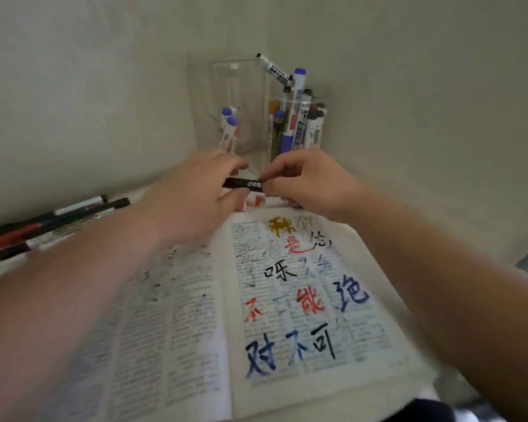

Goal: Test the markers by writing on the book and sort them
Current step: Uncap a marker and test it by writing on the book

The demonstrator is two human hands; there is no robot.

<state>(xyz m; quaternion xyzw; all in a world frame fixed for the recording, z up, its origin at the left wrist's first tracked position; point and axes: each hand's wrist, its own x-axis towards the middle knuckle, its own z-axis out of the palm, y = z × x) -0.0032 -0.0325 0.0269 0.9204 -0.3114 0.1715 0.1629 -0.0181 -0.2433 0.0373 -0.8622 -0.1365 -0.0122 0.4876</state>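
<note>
A black marker point(243, 183) lies level in the air above the far edge of the open book point(214, 315). My left hand point(192, 196) grips its left end and my right hand point(308, 181) pinches its right end. The book's right page carries large handwritten characters in black, red, blue and brown. Behind my hands stand two clear holders: the left holder point(226, 95) has a few blue-capped markers, the right holder point(299, 126) is packed with several markers. More markers point(256, 202) lie on the table under my hands, partly hidden.
A row of several black and red markers point(49, 223) lies on the table at the left, beside the book. The wall rises right behind the holders. The table's right edge point(525, 263) drops off at the right.
</note>
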